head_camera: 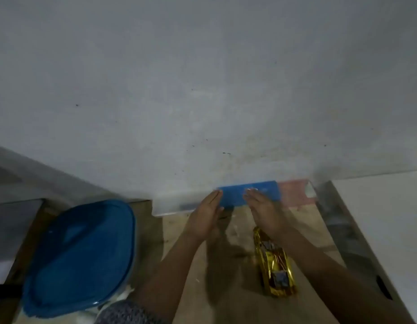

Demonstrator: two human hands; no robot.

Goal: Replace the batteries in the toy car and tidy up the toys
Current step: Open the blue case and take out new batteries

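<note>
Both hands are held flat and empty, fingers straight and together — the left hand [208,215] turned on edge, the right hand [264,206] palm down. Their fingertips reach a blurred blue-and-pink box [261,192] lying along the far edge of the wooden desk [228,302], against the wall [202,78]; contact cannot be told. One gold toy car [274,263] rests on the desk beneath the right forearm, its long axis running from near edge to far edge, tilted slightly left. One blue lid [78,258] is seen at the desk's left edge.
</note>
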